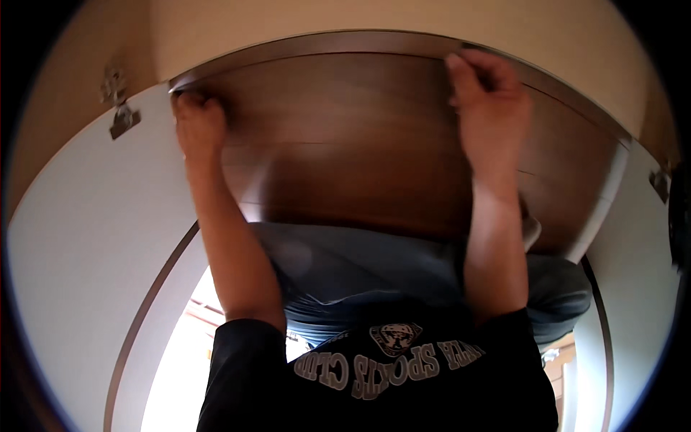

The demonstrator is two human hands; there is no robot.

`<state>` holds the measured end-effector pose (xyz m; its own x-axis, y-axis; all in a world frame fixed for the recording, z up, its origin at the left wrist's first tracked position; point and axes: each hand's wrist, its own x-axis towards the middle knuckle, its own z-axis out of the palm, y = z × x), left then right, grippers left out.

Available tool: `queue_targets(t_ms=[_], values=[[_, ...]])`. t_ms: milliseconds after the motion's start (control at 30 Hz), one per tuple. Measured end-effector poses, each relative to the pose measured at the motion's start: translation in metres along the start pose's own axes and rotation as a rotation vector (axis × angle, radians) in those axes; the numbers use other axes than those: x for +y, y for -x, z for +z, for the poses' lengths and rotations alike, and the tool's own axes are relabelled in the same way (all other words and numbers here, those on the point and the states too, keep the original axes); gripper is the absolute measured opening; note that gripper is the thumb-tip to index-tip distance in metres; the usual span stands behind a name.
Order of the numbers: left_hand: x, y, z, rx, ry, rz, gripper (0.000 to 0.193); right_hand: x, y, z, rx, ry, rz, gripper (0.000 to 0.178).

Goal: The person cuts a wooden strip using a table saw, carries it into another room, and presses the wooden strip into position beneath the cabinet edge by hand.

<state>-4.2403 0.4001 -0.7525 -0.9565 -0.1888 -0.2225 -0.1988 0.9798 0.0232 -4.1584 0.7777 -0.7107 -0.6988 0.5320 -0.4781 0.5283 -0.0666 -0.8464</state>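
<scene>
The brown panel (345, 180) spreads from the centre up to twelve o'clock, its wood-look face crossed by thin seams; whether it is a loose board or fixed floor cannot be told. If loose, it would probably handle as something stiff, broad and fairly heavy, with a smooth, faintly glossy face that could let fingertips slide. Its far corners and rim look like the better places to take hold, one hand toward each end, since the flat middle offers no grip.

White doors flank it, one at nine o'clock (93, 187) and one at four (640, 252). The person's blue trousers (360, 266) lie just nearer than the panel. A narrow brown strip (324, 45) follows the far rim.

The left hand (200, 124), at ten o'clock, is curled at the far corner; its grip is hidden. The right hand (493, 93), between one and two, bends thumb and forefinger toward each other by the rim; blur hides whether anything is pinched. A metal hinge (124, 121) sits beyond the left hand.
</scene>
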Motion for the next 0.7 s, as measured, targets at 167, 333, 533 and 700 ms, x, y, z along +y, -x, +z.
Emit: queue_targets(t_ms=[167, 333, 533, 700], values=[[0.031, 0.016, -0.026, -0.048, -0.008, 0.122, 0.030, 0.001, 0.004, -0.002, 0.026, -0.033, -0.113, 0.017], [0.068, 0.020, -0.049, -0.245, 0.442, -0.068, 0.028, 0.004, -0.004, -0.009, -0.117, -0.294, 0.084, 0.018], [0.085, 0.032, -0.047, -0.638, 1.192, -0.284, 0.026, -0.003, 0.004, -0.020, -0.113, -0.499, 0.070, 0.032], [0.134, 0.032, -0.057, -0.808, 1.351, -0.368, 0.043, -0.019, 0.006, -0.032, -0.092, -0.614, 0.041, 0.040]])
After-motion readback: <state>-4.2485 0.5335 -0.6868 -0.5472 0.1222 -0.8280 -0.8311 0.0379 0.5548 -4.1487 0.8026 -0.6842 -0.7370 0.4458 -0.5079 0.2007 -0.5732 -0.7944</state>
